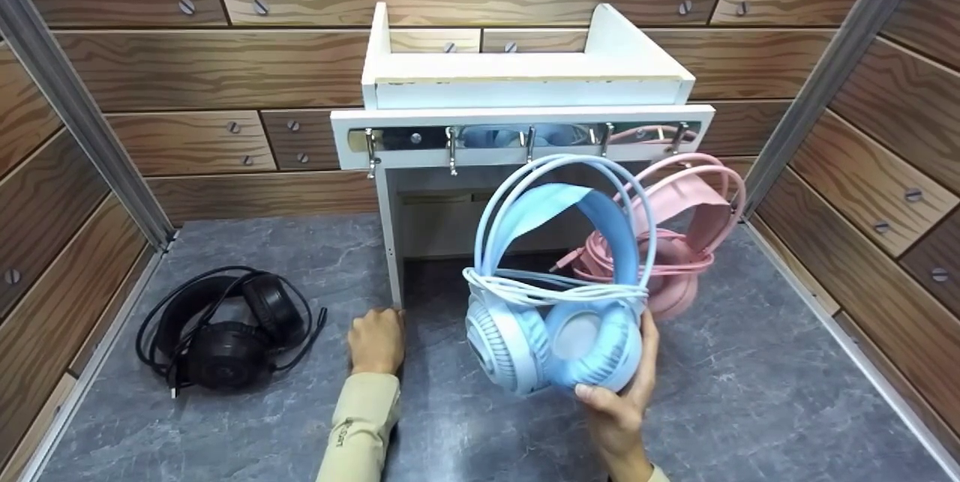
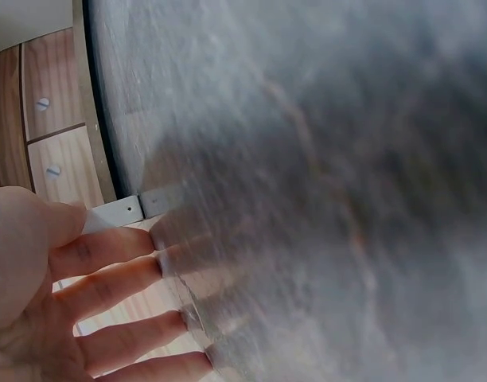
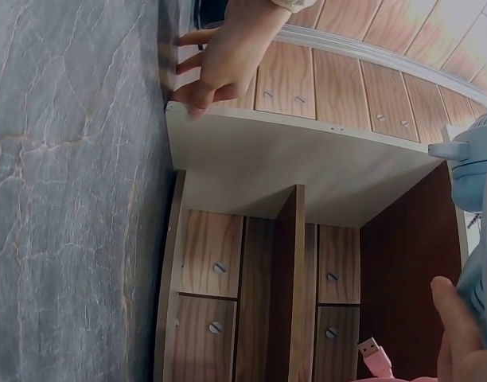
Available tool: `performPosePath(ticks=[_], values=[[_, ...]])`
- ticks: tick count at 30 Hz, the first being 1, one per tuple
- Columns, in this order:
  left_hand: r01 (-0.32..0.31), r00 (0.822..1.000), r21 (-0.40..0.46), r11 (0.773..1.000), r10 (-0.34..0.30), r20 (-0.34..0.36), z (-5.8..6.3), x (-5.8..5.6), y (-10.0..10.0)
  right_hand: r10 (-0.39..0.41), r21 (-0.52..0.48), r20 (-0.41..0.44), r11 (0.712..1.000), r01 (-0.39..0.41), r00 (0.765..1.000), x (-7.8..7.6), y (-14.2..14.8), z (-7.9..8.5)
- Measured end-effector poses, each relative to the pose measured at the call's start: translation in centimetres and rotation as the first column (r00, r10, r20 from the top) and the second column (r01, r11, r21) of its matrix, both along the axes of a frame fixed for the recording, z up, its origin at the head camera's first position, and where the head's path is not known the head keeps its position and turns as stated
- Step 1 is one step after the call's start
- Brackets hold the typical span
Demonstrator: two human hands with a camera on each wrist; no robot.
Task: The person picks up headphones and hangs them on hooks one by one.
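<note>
My right hand [image 1: 619, 407] grips light-blue headphones [image 1: 517, 347] by an ear cup, with their white cable wound across below the headband. They are held up in front of the white hook rack [image 1: 517, 118]. At its left side panel [image 2: 116, 213], my left hand [image 1: 377, 339] pinches the lower front corner between thumb and fingers, close to the grey surface. Pink headphones [image 1: 675, 272] hang at the right end of the hook row, partly hidden by the blue pair. In the right wrist view, a pink USB plug [image 3: 375, 356] shows near the rack.
Black headphones [image 1: 232, 351] with a cable and microphone boom lie on the grey marbled surface [image 1: 787, 399] at the left. Several metal hooks [image 1: 451, 152] line the rack's front bar. Wood-patterned walls [image 1: 225, 66] enclose the back and sides, with metal strips at the corners.
</note>
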State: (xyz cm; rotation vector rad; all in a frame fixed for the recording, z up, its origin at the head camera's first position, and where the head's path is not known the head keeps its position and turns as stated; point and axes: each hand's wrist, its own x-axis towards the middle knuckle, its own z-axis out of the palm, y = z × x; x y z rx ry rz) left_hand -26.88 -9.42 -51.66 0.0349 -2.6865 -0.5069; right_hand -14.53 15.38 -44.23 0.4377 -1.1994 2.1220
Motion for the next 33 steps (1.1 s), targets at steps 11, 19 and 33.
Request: performPosePath(ticks=[11, 19, 33], values=[[0.014, 1.000, 0.014, 1.000, -0.014, 0.006, -0.05, -0.03, -0.09, -0.021, 0.023, 0.017, 1.000, 0.020, 1.000, 0.17, -0.21, 0.16], [0.012, 1.000, 0.005, 1.000, -0.012, -0.007, -0.03, -0.12, -0.13, -0.025, 0.021, 0.029, 0.999, 0.024, 0.999, 0.04, -0.30, 0.03], [0.010, 1.000, 0.006, 1.000, -0.010, -0.014, -0.08, 0.04, -0.03, -0.081, 0.075, 0.052, 0.994, 0.077, 0.995, 0.20, -0.54, -0.26]])
